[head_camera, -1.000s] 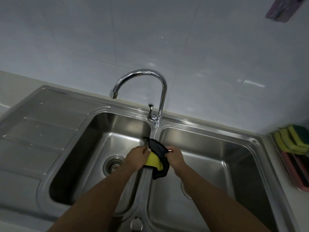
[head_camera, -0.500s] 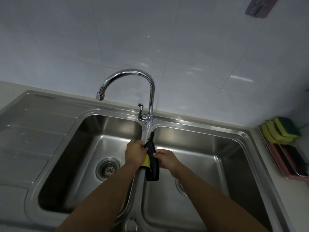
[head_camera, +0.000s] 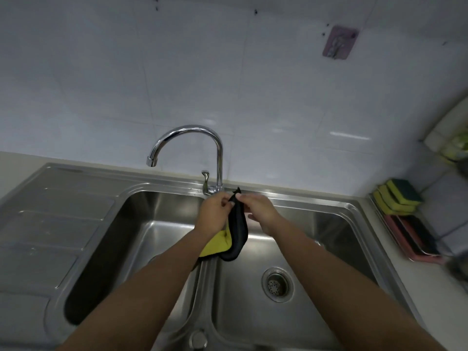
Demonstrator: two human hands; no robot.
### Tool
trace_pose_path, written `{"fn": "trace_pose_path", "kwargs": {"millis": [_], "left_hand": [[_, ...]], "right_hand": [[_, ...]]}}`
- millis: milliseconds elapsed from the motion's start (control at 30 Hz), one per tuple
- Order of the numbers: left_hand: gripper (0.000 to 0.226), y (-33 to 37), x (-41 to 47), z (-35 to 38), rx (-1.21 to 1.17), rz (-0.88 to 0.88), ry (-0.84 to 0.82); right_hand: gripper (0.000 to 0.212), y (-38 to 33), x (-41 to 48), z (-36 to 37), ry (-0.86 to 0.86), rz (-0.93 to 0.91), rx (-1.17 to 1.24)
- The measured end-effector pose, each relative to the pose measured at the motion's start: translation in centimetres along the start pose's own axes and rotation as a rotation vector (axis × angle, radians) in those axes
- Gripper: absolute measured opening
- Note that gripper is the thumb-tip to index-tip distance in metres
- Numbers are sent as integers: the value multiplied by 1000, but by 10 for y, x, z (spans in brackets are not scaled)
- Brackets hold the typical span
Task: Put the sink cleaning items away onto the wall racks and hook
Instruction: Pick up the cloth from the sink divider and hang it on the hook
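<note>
A black and yellow cleaning cloth [head_camera: 236,230] hangs over the divider of the double steel sink [head_camera: 326,198]. My left hand [head_camera: 215,214] grips its upper left part. My right hand [head_camera: 258,211] pinches its top corner, where a small black loop sticks up. Both hands are just in front of the tap base. A purple adhesive wall hook [head_camera: 339,43] sits high on the tiled wall at the upper right, with nothing on it. Several yellow-green sponges [head_camera: 397,196] stand in a pink tray [head_camera: 415,254] on the counter to the right.
The curved chrome tap [head_camera: 200,143] rises right behind my hands, spout to the left. The left basin and its drainboard [head_camera: 50,216] lie to the left, and the right basin shows its drain [head_camera: 277,285]. A blurred rack with greenish items [head_camera: 455,148] is at the right edge.
My hands have lifted the cloth and brought it closer to the tap. The view has tilted upward, so the wall hook now shows fully.
</note>
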State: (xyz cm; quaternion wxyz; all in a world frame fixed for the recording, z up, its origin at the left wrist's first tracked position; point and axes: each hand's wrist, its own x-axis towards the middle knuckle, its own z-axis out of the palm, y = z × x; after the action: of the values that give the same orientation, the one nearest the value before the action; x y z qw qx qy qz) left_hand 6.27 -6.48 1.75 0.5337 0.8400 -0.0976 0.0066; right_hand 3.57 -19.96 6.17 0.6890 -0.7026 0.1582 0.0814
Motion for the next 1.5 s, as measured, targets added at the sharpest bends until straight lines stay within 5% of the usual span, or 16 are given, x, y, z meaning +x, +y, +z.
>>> {"fn": "trace_pose_path", "kwargs": {"millis": [267, 467, 633, 800, 933, 1067, 1500], "left_hand": [[3, 50, -2, 8, 83, 155, 50], [5, 78, 0, 7, 94, 269, 209], [13, 118, 9, 12, 121, 340, 198], [8, 152, 16, 17, 27, 419, 333], [10, 144, 5, 35, 248, 409, 217], [10, 151, 6, 40, 169, 439, 360], [12, 160, 24, 46, 355, 519, 138]], "right_hand": [[7, -73, -37, -28, 201, -346, -176], [5, -98, -59, -73, 547, -552, -156], [8, -81, -63, -98, 515, -401, -445], [6, -108, -79, -128, 726, -654, -199], [9, -81, -76, -135, 601, -478, -396], [4, -80, -66, -153, 597, -474, -161], [13, -95, -29, -173, 490, -436, -13]]}}
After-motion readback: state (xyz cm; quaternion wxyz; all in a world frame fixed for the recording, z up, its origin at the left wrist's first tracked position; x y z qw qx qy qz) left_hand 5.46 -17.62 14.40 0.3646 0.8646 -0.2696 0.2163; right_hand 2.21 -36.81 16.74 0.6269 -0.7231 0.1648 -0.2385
